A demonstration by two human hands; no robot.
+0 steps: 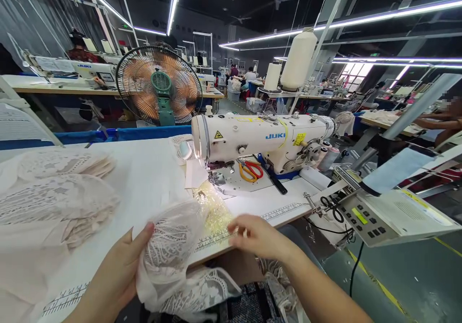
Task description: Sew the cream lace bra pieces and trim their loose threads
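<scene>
My left hand (121, 267) grips a bunched piece of white lace fabric (173, 246) at the near edge of the sewing table (151, 178). The lace stretches from my lap up toward the needle area. My right hand (254, 236) rests on the table edge over the printed ruler strip (285, 212), its fingers curled and pinching the lit end of the lace. The white JUKI sewing machine (260, 137) stands just beyond, its lamp shining on the fabric. Orange-handled scissors (249, 169) lie on the machine bed.
Stacks of cut lace pieces (54, 193) lie on the table's left. A standing fan (159, 84) is behind the table. Large thread cones (298, 60) rise behind the machine. A control panel (364, 217) sits at the right. Other people work at distant tables.
</scene>
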